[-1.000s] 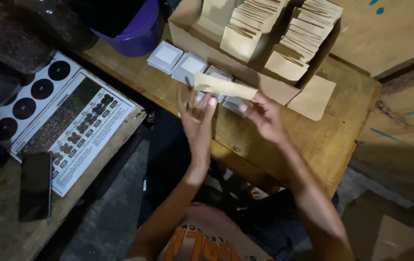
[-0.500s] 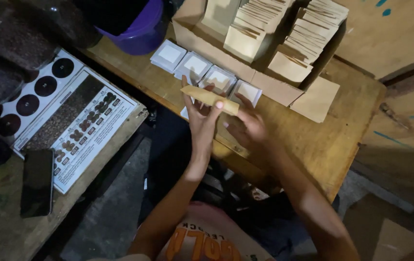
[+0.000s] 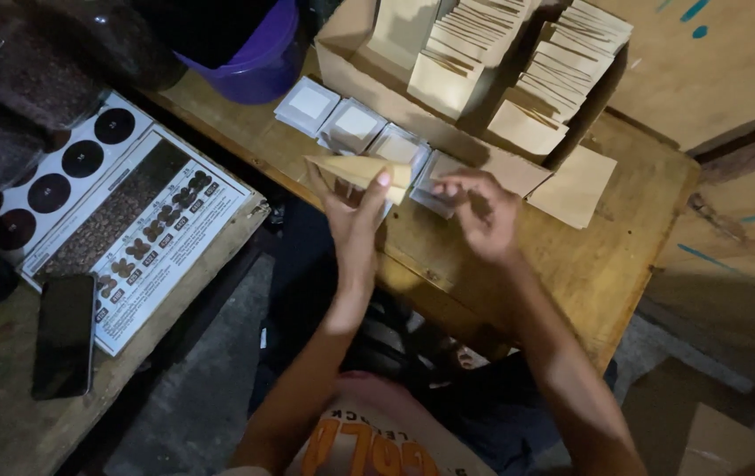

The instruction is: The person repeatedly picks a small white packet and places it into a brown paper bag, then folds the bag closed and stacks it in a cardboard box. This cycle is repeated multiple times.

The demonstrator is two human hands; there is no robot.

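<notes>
Our left hand (image 3: 355, 216) pinches a tan paper pouch (image 3: 361, 170) above the wooden table (image 3: 611, 264), fingers closed on its lower edge, forearm raised. Our right hand (image 3: 481, 213) hovers beside it, fingers loosely curled and empty, near the row of white-faced packets (image 3: 353, 126).

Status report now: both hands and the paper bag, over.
Left hand holds brown paper bag above the wooden bench. Right hand empty, fingers beside small white-faced packets. Nothing blocks.
</notes>
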